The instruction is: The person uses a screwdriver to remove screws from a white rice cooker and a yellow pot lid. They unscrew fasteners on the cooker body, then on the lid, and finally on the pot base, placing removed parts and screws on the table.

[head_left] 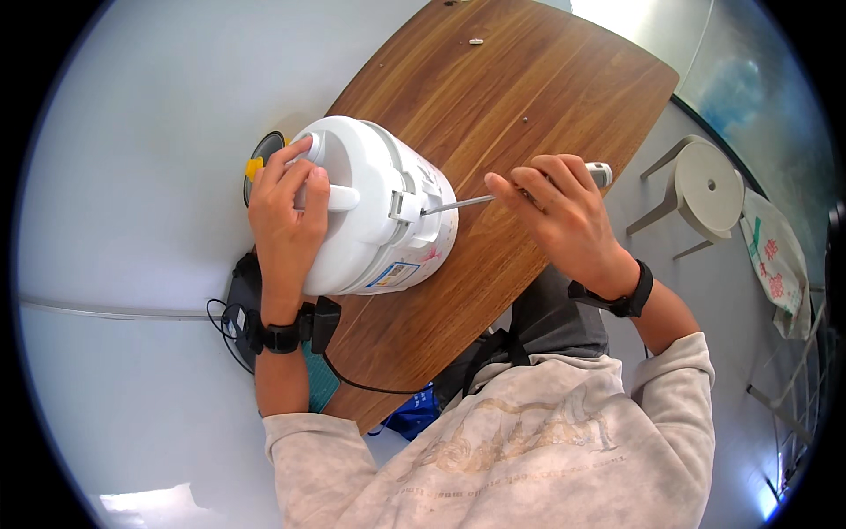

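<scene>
A: In the head view, where is the work now?

B: The white rice cooker (370, 212) lies on its side on the wooden table (529, 97), near the left edge. The left hand (286, 207) has its fingers closed around the cooker's handle (339, 196) and steadies the body. The right hand (560, 207) grips the screwdriver (520, 196); its tip touches the grey hinge bracket (407, 207) at the back of the lid.

A: So which step is it?

B: It looks like working on a screw at the bracket. The screw itself is too small to see.

A: And the next move?

B: Probably it calls for keeping the tip seated straight while turning, with the cooker held firm so it does not roll.
</scene>
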Demonstrator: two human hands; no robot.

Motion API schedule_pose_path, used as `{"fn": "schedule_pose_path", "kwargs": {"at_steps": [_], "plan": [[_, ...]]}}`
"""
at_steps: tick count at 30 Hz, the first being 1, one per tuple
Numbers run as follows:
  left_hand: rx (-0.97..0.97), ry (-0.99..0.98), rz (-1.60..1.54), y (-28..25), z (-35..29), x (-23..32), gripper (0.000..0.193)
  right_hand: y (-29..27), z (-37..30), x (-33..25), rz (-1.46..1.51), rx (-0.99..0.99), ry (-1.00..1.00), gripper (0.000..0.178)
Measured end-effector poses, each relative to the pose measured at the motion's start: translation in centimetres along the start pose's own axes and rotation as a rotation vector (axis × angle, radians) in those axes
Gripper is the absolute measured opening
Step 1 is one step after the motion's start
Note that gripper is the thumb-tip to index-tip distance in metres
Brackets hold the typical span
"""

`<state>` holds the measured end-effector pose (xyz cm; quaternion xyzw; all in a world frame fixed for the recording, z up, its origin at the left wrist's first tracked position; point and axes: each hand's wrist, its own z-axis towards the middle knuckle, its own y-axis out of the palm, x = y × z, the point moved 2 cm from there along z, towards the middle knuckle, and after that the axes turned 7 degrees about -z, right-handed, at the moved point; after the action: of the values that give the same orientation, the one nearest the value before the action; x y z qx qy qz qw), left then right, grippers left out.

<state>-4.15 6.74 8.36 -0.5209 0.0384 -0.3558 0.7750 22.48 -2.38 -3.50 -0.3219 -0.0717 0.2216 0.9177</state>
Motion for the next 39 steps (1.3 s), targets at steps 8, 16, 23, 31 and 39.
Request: {"fn": "schedule_pose_path", "kwargs": {"at_steps": [8, 16, 23, 31, 39], "plan": [[-0.023, 0.071, 0.064, 0.1, 0.0, -0.2, 0.023, -1.3, -0.5, -2.2, 0.083, -0.234, -0.007, 0.024], [-0.035, 0.041, 0.021, 0.3, -0.2, 0.0, 0.025, -0.4, -1.0, -2.5, 0.766, -0.309, 0.354, 0.012], [-0.016, 0.076, 0.035, 0.3, -0.3, -0.6, 0.025, -0.4, -0.1, -2.4, 1.128, -0.576, 0.690, 0.017], [-0.009, -0.005, -0.033, 0.2, -0.2, -0.5, 0.025, -0.1, -0.8, -2.2, 1.270, -0.655, 0.670, 0.025], [-0.100, 0.001, -0.050, -0.3, 0.2, -1.5, 0.030, 0.8, -3.7, -2.6, 1.211, -0.612, 0.656, 0.022]]}}
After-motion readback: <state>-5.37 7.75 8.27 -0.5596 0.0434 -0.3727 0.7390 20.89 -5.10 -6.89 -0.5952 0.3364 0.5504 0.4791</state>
